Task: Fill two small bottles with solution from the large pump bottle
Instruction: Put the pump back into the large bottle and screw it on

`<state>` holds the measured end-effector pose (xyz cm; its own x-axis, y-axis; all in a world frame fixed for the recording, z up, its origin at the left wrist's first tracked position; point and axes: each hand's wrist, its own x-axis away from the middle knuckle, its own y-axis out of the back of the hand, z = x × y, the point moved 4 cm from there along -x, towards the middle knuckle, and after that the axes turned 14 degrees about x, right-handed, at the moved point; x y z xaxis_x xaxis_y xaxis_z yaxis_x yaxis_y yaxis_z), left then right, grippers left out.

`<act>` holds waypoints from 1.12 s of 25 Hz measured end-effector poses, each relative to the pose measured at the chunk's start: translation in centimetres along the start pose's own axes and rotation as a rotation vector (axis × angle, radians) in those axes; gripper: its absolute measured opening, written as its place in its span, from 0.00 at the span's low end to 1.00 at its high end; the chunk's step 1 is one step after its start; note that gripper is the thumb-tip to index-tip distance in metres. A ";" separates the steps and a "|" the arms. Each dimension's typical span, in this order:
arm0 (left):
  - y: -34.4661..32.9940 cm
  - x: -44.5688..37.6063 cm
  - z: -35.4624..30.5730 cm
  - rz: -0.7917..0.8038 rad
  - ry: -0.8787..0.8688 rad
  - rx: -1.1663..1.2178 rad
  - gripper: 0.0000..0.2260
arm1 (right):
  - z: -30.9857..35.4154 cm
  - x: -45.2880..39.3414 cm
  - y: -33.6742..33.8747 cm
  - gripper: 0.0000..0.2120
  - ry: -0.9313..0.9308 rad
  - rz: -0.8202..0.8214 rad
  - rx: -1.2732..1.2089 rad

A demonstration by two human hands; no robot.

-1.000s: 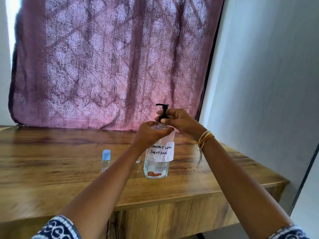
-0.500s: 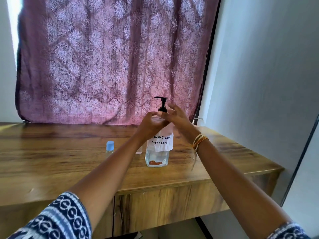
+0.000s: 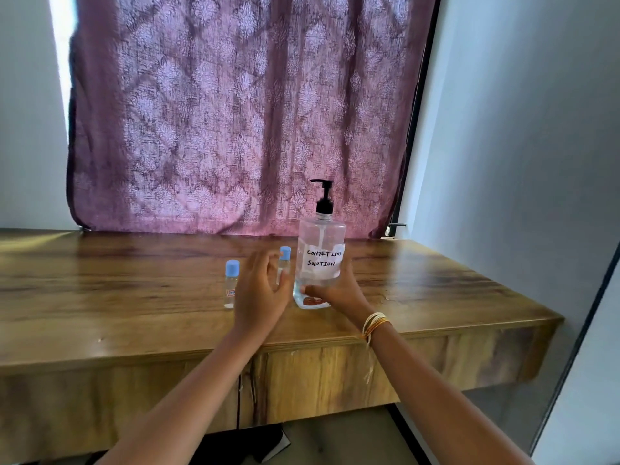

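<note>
Both my arms reach forward over the near edge of the tabletop (image 3: 100,297). My left hand (image 3: 258,297) is raised with the palm turned right and the fingers spread loosely, holding nothing; it hovers just left of the large pump bottle (image 3: 320,260). My right hand (image 3: 339,292) sits low against the base of that bottle, fingers curled around its lower front, thumb pointing left; thin bangles (image 3: 374,325) ring that wrist.

The pump bottle stands upright toward the middle of the tabletop, nearer the right end, its black pump head (image 3: 323,196) on top and a white handwritten label facing me. One small bottle with a blue cap (image 3: 231,285) stands upright left of my left hand. The second small bottle (image 3: 284,263) stands just beside the pump bottle's left side, partly hidden behind my left fingers.
</note>
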<state>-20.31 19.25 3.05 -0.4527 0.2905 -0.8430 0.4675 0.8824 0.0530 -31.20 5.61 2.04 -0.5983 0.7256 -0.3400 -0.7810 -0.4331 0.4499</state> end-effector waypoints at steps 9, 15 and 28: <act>4.6 2.1 3.3 -0.083 0.401 -0.364 0.25 | -2.5 -1.7 -1.0 0.42 -0.143 -0.130 0.288; 4.1 0.7 6.9 0.111 0.605 -0.482 0.13 | -2.7 -3.4 -1.3 0.41 -0.130 -0.152 0.311; -1.7 -4.4 13.5 0.316 0.625 -0.355 0.11 | -5.5 -7.6 -1.7 0.40 -0.094 -0.114 0.385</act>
<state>-8.90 11.45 -0.56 -0.7310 0.6091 -0.3077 0.4226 0.7581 0.4966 -26.30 -2.08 -0.70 -0.4788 0.8109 -0.3364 -0.7064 -0.1284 0.6960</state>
